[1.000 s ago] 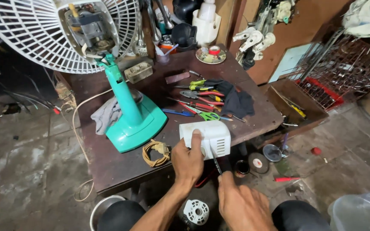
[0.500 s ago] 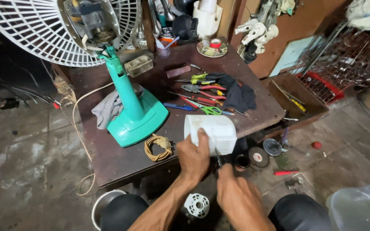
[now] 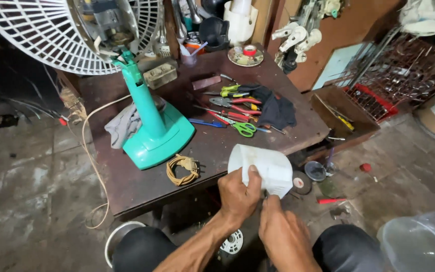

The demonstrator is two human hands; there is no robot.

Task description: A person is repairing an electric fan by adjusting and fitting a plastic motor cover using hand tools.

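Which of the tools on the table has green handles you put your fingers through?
The green-handled scissors, lying nearest the table's front edge. The pliers beside them have red grips, and the other tool is blue.

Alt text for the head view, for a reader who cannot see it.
Left hand grips a white plastic housing at the edge of a wooden workbench; right hand touches its underside. A teal fan and hand tools sit behind.

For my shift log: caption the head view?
Left hand holds white plastic housing, right hand beneath, beside teal fan.
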